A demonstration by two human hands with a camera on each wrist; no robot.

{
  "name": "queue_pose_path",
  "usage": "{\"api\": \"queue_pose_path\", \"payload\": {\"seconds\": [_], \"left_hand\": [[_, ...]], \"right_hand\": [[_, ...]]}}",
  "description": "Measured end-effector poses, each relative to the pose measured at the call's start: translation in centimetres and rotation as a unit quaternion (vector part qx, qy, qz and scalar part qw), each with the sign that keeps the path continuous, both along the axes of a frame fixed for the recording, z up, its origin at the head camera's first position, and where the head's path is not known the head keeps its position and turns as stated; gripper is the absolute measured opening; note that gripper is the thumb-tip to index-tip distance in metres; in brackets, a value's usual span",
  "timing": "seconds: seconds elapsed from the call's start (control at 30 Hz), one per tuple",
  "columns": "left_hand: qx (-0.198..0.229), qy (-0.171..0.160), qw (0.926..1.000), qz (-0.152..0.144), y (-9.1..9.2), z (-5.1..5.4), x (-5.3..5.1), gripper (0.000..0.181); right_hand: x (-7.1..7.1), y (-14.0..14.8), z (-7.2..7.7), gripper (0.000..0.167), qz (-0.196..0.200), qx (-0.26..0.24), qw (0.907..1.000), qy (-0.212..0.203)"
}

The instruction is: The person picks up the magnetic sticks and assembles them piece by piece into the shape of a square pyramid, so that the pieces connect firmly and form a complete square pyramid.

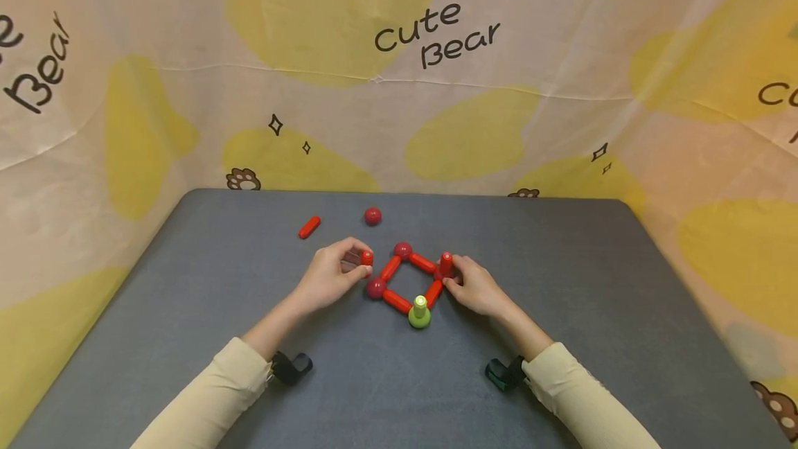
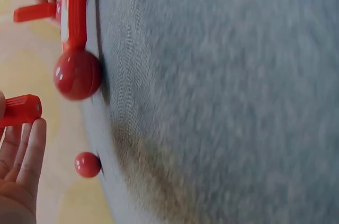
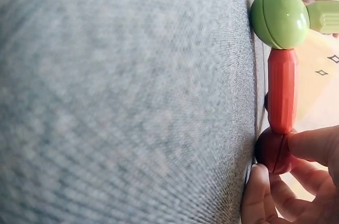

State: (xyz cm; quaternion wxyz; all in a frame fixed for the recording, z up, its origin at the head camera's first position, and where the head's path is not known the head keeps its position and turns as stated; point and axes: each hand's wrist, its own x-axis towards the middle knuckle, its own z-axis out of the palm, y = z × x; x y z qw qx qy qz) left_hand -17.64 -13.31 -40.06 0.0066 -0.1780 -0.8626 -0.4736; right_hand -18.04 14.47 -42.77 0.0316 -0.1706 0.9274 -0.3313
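My left hand (image 1: 325, 276) pinches a red magnetic rod (image 1: 367, 258) upright between thumb and fingers, held just above and behind the left red ball (image 1: 376, 288). That ball is one corner of a four-sided frame of red rods (image 1: 397, 301) lying on the table. Another red ball (image 1: 403, 250) forms the far corner, and a green ball (image 1: 420, 318) bearing an upright green rod (image 1: 420, 302) the near one. At the right corner, my right hand (image 1: 476, 287) grips a red ball (image 3: 273, 151), from which a red rod (image 1: 446, 261) stands up.
Beyond the frame, a loose red ball (image 1: 373, 216) and a loose red rod (image 1: 309, 227) lie on the grey table (image 1: 561, 241). A printed cloth (image 1: 349, 33) hangs behind the table and along its sides. Both wrists wear dark straps (image 1: 290, 368).
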Motion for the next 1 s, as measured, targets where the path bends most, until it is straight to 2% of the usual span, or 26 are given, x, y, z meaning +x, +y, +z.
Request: {"api": "queue_pose_path", "payload": {"seconds": [0.4, 0.73, 0.87, 1.0], "left_hand": [[-0.001, 0.006, 0.9998, -0.020, 1.1, -0.4, 0.2, 0.019], [-0.002, -0.001, 0.9995, -0.031, 1.2, -0.6, 0.4, 0.020], [-0.004, -0.003, 0.9995, -0.031, 1.2, -0.7, 0.3, 0.021], [-0.011, -0.008, 0.9995, -0.028, 1.1, -0.8, 0.3, 0.022]], "right_hand": [[-0.1, 0.0, 0.0, 0.022, 0.002, -0.001, 1.0000, 0.000], [-0.1, -0.1, -0.1, 0.015, 0.006, 0.002, 0.9997, 0.024], [0.0, 0.0, -0.1, 0.022, 0.002, -0.004, 0.9998, 0.021], [0.3, 0.1, -0.1, 0.038, -0.015, -0.010, 0.9998, 0.010]]}}
